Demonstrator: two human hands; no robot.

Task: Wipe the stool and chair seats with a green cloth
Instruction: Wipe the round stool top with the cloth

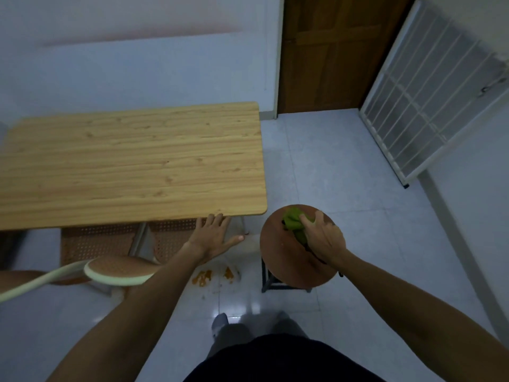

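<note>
**Green cloth pressed on round stool seat; left hand free beside tabletop**

Green cloth (294,222) lies bunched on the round brown seat of the stool (278,252), toward the far side of the seat. The right hand (322,238) rests on top of it, palm down, fingers curled over the fabric and gripping it against the seat. Part of the cloth shows beyond the fingertips; the rest is hidden under the hand. The stool stands on the pale tiled floor (344,166), its dark frame visible below the seat's near edge.

The left hand (213,234) is held out flat with fingers spread and thumb extended, holding nothing. Its fingertips reach the near edge of the wooden tabletop (132,161); whether they touch it cannot be told.

Two chair seats (96,241) with a perforated brown surface are tucked partly under the tabletop. A third perforated panel with a pale rim (118,271) lies nearer, at the left forearm.

Orange scraps (203,277) lie on the floor between the chairs and the stool.

No containers are seen. No brand, label or legible writing is seen.
</note>
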